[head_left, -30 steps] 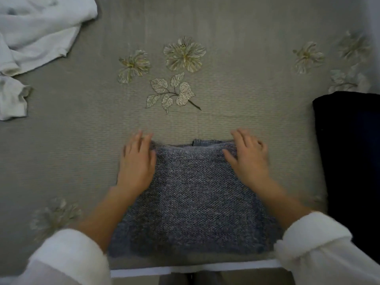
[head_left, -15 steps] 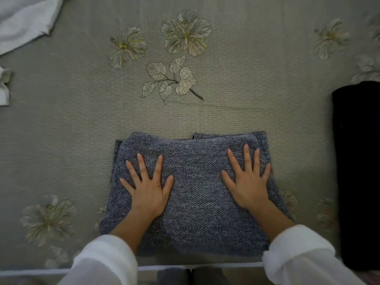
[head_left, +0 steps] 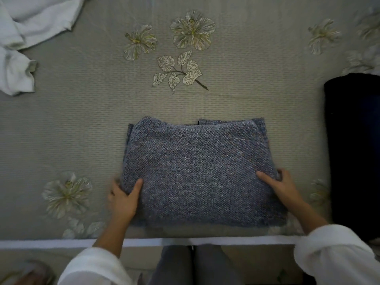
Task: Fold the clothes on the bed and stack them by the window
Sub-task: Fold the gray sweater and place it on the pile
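The bed [head_left: 246, 103] is covered by a grey-green ribbed spread printed with pale flowers [head_left: 192, 30] and leaves, and a white band [head_left: 61, 242] runs along its near edge. A folded blue-grey knit [head_left: 197, 167] lies flat close to that edge. A crumpled white garment [head_left: 30, 23] lies at the far left. A dark folded garment [head_left: 353, 151] lies along the right side, well apart from the knit.

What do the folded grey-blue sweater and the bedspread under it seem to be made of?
Sweater: likely chunky knitted yarn, wool or a blend; pebbly stitches, mottled flecks, matte. Bedspread: seemingly woven cloth, matte, with fine ribbed rows; its flowers may be printed or embroidered.
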